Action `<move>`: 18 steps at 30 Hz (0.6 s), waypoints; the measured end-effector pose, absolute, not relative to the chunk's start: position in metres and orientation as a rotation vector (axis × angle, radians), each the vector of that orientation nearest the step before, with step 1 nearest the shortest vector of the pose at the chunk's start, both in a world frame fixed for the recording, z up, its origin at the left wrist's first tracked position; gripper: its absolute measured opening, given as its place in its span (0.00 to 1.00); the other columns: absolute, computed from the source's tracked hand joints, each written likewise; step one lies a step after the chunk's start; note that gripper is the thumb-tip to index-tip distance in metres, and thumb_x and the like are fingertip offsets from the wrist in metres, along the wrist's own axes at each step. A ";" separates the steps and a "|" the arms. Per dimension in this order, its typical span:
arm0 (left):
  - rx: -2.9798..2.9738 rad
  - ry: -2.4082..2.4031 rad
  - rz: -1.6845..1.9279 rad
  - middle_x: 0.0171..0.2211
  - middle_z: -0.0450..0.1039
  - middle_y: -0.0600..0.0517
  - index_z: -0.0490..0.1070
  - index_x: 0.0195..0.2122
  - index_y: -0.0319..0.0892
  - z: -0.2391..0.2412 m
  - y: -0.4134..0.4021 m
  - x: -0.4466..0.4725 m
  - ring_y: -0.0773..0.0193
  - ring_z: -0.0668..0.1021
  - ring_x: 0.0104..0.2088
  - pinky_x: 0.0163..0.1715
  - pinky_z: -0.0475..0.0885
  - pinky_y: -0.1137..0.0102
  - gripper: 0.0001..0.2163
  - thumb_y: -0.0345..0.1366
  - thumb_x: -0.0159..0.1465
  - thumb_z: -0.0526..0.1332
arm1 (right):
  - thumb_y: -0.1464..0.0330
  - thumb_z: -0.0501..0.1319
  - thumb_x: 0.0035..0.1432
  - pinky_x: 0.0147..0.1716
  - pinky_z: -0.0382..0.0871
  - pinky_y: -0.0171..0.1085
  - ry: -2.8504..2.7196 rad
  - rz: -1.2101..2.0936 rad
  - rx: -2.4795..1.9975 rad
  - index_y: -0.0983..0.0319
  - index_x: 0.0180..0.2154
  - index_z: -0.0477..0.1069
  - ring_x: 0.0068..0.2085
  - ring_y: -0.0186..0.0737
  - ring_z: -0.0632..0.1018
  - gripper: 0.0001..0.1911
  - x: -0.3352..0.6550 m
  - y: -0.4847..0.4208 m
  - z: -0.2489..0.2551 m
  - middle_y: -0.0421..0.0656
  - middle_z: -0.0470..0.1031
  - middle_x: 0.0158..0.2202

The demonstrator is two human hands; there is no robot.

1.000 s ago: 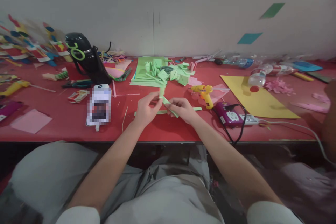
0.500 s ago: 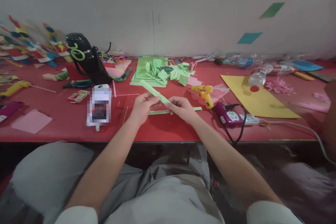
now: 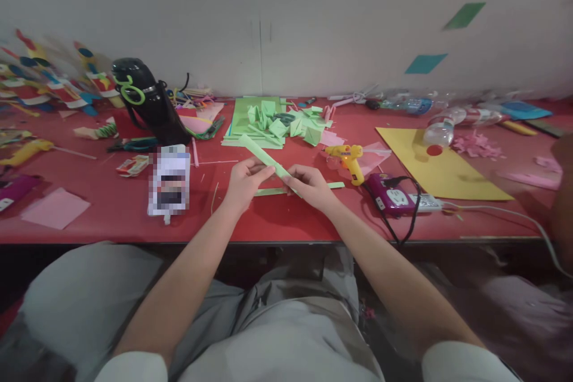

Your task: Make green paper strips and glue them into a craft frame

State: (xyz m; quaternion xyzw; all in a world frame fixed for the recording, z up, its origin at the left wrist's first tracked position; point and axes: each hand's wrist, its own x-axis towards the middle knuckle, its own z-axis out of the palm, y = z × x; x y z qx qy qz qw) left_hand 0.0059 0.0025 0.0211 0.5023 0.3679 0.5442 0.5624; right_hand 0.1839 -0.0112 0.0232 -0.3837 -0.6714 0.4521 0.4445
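Note:
Between my two hands a light green paper strip (image 3: 258, 150) is held up at a slant, its far end pointing up and left. My left hand (image 3: 246, 182) pinches it near the middle with thumb and fingers. At its lower right end, my right hand (image 3: 307, 184) grips the same strip. Another green strip (image 3: 336, 185) lies flat on the red table (image 3: 268, 224) beneath my hands, partly hidden by them. Beyond them sits a pile of folded green paper pieces (image 3: 278, 127), next to a green sheet (image 3: 244, 108).
To the right lie a yellow glue gun (image 3: 351, 161), a purple box with a black strap (image 3: 388, 194), a yellow sheet (image 3: 465, 176) and a plastic bottle (image 3: 441, 134). Leftward are a phone (image 3: 169, 182), a black flask (image 3: 150, 101) and a pink paper square (image 3: 56, 208).
My left thumb has shifted very slightly along the strip. Both hands otherwise keep nearly the same place, and the things on the table are unmoved.

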 end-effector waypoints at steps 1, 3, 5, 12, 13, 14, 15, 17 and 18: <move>1.222 0.857 1.261 0.34 0.82 0.47 0.78 0.36 0.39 0.021 0.002 0.006 0.55 0.83 0.38 0.45 0.78 0.61 0.14 0.42 0.53 0.73 | 0.50 0.63 0.58 0.27 0.67 0.35 -1.644 1.154 -0.946 0.60 0.27 0.70 0.25 0.34 0.73 0.21 0.184 -0.011 0.023 0.39 0.73 0.23; 1.287 0.840 1.232 0.35 0.82 0.47 0.79 0.36 0.39 0.020 0.002 0.007 0.55 0.83 0.40 0.46 0.77 0.62 0.13 0.41 0.54 0.72 | 0.50 0.63 0.59 0.27 0.69 0.35 -1.612 1.196 -0.953 0.61 0.27 0.70 0.24 0.34 0.74 0.21 0.185 -0.010 0.021 0.40 0.73 0.23; 1.316 0.828 1.232 0.36 0.83 0.47 0.79 0.37 0.39 0.020 0.001 0.007 0.55 0.83 0.41 0.47 0.76 0.62 0.12 0.41 0.55 0.72 | 0.50 0.63 0.59 0.25 0.69 0.34 -1.602 1.210 -0.969 0.61 0.28 0.70 0.23 0.33 0.74 0.21 0.186 -0.010 0.020 0.40 0.74 0.23; 1.324 0.904 1.277 0.33 0.83 0.48 0.79 0.33 0.39 0.022 0.001 0.008 0.57 0.83 0.35 0.40 0.77 0.64 0.11 0.39 0.52 0.73 | 0.48 0.65 0.56 0.27 0.73 0.34 -1.589 1.227 -0.991 0.61 0.28 0.71 0.24 0.34 0.76 0.22 0.185 -0.009 0.020 0.41 0.76 0.23; 1.338 0.905 1.263 0.32 0.83 0.48 0.80 0.33 0.39 0.022 0.001 0.008 0.57 0.83 0.35 0.40 0.78 0.64 0.11 0.39 0.52 0.73 | 0.48 0.65 0.55 0.28 0.74 0.34 -1.588 1.242 -0.999 0.61 0.28 0.71 0.25 0.34 0.77 0.23 0.185 -0.009 0.021 0.41 0.77 0.24; 1.356 0.905 1.249 0.32 0.82 0.48 0.80 0.33 0.39 0.022 0.000 0.007 0.57 0.83 0.35 0.40 0.78 0.64 0.10 0.39 0.52 0.73 | 0.48 0.65 0.55 0.28 0.75 0.34 -1.588 1.254 -1.004 0.62 0.28 0.72 0.25 0.35 0.78 0.23 0.185 -0.009 0.021 0.42 0.77 0.24; 1.374 0.905 1.237 0.32 0.82 0.48 0.80 0.33 0.40 0.021 0.000 0.007 0.56 0.83 0.35 0.39 0.78 0.64 0.10 0.39 0.53 0.73 | 0.47 0.65 0.54 0.29 0.75 0.35 -1.590 1.262 -1.007 0.62 0.28 0.72 0.26 0.35 0.78 0.23 0.185 -0.010 0.021 0.42 0.78 0.24; 1.402 0.898 1.211 0.32 0.82 0.48 0.80 0.34 0.40 0.021 0.000 0.006 0.56 0.83 0.35 0.39 0.78 0.64 0.10 0.39 0.53 0.73 | 0.47 0.65 0.54 0.29 0.76 0.35 -1.595 1.279 -1.010 0.62 0.27 0.72 0.26 0.36 0.79 0.24 0.186 -0.010 0.021 0.43 0.78 0.24; 1.411 0.890 1.204 0.32 0.83 0.48 0.80 0.34 0.40 0.021 0.000 0.006 0.56 0.83 0.35 0.38 0.79 0.64 0.10 0.39 0.53 0.72 | 0.46 0.65 0.54 0.29 0.76 0.35 -1.596 1.285 -1.012 0.62 0.27 0.72 0.26 0.36 0.79 0.24 0.186 -0.011 0.022 0.43 0.78 0.24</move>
